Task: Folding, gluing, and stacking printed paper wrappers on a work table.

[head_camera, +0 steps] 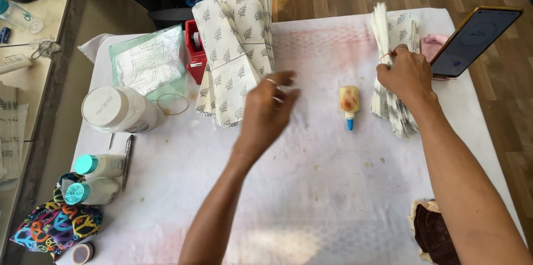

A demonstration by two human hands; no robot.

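Observation:
My right hand (407, 74) rests on a bundle of white paper bags printed with a leaf pattern (392, 110) at the right of the table, fingers closed over its red-banded upper part. My left hand (267, 110) hovers over the table's middle, blurred, fingers loosely apart, just right of a larger stack of the same leaf-print bags (236, 54); it seems to hold nothing. A small glue bottle with a blue tip (349, 105) lies between the two hands.
A white cloth (311, 187) covers the table. On the left stand a big white jar (116, 109), two teal-capped bottles (97, 179), a pen (127, 159), a plastic packet (149, 60), a rubber band (172, 104) and a red tape dispenser (194, 54). A phone (474, 40) leans at right.

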